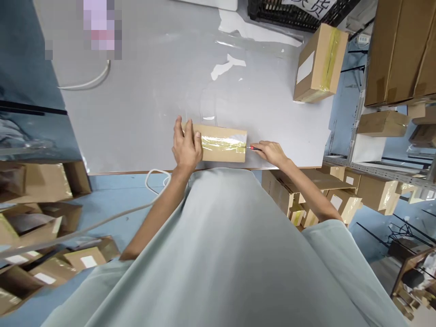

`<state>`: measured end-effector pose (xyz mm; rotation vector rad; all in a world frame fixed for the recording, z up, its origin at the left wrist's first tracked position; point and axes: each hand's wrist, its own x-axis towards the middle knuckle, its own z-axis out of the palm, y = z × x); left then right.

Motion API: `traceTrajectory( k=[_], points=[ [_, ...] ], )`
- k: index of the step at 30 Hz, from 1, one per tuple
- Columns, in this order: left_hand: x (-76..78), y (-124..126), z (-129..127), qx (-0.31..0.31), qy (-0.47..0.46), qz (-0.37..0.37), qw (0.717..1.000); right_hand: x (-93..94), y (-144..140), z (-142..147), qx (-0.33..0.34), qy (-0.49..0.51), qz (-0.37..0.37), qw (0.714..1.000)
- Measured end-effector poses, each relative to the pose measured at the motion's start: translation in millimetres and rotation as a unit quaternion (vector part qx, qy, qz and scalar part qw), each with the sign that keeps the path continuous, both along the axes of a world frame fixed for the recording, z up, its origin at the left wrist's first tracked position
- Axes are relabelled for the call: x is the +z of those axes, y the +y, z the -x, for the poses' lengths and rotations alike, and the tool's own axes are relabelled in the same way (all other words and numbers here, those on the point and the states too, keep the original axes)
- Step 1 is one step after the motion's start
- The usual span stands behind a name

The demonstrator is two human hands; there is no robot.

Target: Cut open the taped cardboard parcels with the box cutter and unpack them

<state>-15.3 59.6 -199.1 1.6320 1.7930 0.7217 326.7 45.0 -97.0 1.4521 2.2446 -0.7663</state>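
We stand at a pale grey table [143, 104] in a storeroom with a blue floor, metal shelving [374, 168] on the right and many cardboard cartons stacked about. Near the table's front edge lies a small cardboard box [221, 144], flat, with a strip of yellowish clear tape [221, 142] running along its top from end to end. Our left hand [185, 146] lies palm-down on the box's left end, fingers spread flat over the top and pressing on it rather than closing around it. Our right hand [270, 152] sits just beside the box's right end, fingers pinched shut around a small tool with a red handle [254, 148], whose tip meets the tape at the box's right edge; the blade itself is too small to make out.

Farther back on the right, a second taped box [318, 63] with a white label stands at the table's corner, well apart from our hands. Scraps of clear film [228, 66] lie in the middle of the table, a white cable [88, 81] curls at the left, and a black crate [293, 13] sits at the far edge.
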Motion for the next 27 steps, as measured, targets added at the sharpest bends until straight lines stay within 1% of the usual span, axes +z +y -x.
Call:
traceTrajectory(
  k=[3,7,9,11,14,17,19,20,21,23,25,27],
  points=[
    [1.3,1,13,-0.015,0.003,0.002,1.0,-3.0,-14,0,-0.026,0.037,-0.006,0.999],
    [-0.2,6,37,-0.029,0.005,-0.017,0.999,-4.5,-38,22,-0.073,0.104,-0.038,0.991],
    [-1.9,9,47,-0.032,-0.01,-0.02,0.999,-7.7,-48,34,-0.108,0.14,-0.047,0.983],
    [-3.9,13,54,-0.033,-0.022,-0.022,0.999,-11.9,-55,46,-0.154,0.184,-0.054,0.969],
    [-6.7,17,63,-0.031,-0.038,-0.027,0.998,-16.3,-60,65,-0.234,0.274,-0.052,0.931],
    [-11.3,22,76,-0.027,-0.056,-0.033,0.998,-16.3,-61,85,-0.326,0.355,-0.047,0.875],
    [-17.6,26,91,-0.019,-0.064,-0.035,0.997,-14.8,-59,95,-0.401,0.372,-0.06,0.835],
    [-22.1,28,100,-0.011,-0.067,-0.037,0.997,-14.3,-57,99,-0.437,0.364,-0.073,0.819],
    [-27.5,29,110,-0.001,-0.07,-0.037,0.997,-14.2,-54,103,-0.469,0.346,-0.087,0.808],
    [-40.2,30,128,0.016,-0.073,-0.031,0.997,-15.0,-49,112,-0.513,0.302,-0.101,0.797],
    [-53.6,27,141,0.027,-0.075,-0.009,0.997,-16.7,-44,127,-0.54,0.282,-0.082,0.789],
    [-65.6,20,146,0.032,-0.08,0.019,0.996,-17.1,-41,146,-0.553,0.295,-0.054,0.777]
  ],
)
